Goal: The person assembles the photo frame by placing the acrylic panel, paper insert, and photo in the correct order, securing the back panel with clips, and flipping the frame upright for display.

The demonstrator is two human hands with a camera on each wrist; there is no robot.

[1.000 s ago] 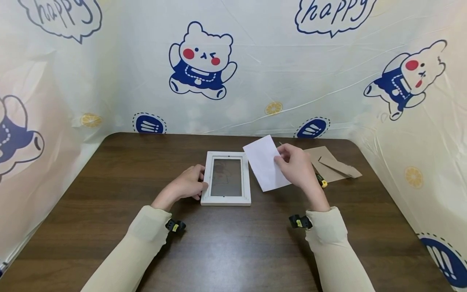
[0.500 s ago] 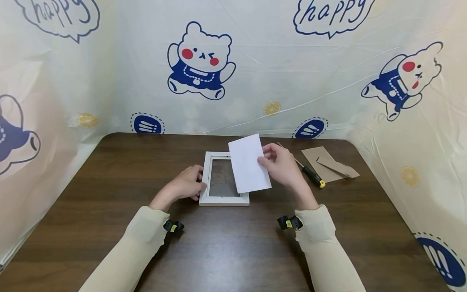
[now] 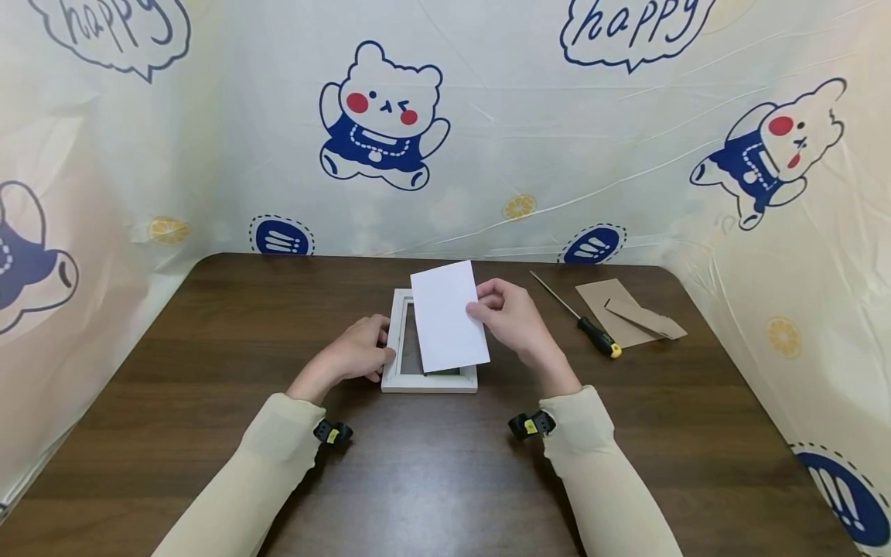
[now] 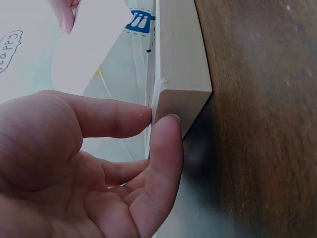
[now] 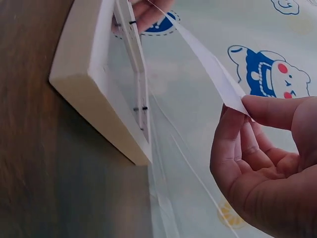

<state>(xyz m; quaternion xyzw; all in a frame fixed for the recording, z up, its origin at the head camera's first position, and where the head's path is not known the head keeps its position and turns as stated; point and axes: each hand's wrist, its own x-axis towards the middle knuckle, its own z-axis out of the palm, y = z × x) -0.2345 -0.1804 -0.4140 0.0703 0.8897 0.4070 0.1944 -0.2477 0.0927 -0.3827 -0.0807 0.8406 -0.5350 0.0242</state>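
1. Right wrist view: right hand pinches a white sheet near its edge, thumb on one face, fingers bent against the other. Grip grasping the sheet only.
2. White sheet slants in the air over the frame, apart from it in both wrist views. From the head it masks most of the frame's middle.
3. Left hand at the frame's left side. Thumb and bent fingers touch the rim near a corner; grip grasping the frame.
4. Frame is pale, thick-sided, lying flat on the dark wood-grain surface. Grey pane shows in a strip left of the sheet. Small dark tabs stand along the inner lip.
5. Right of the frame, beyond the right hand: screwdriver, black and yellow handle toward the person, shaft angled away and toward the frame side.
6. Farther right of the frame, past the screwdriver: flat brown piece, a creased brown strip lying across it.
7. Nearer the person than the frame: cream sleeves, a black wrist device at each cuff.
8. Behind the frame, past the surface's far edge: pale hanging sheeting printed with bears, orange slices and "happy" bubbles.
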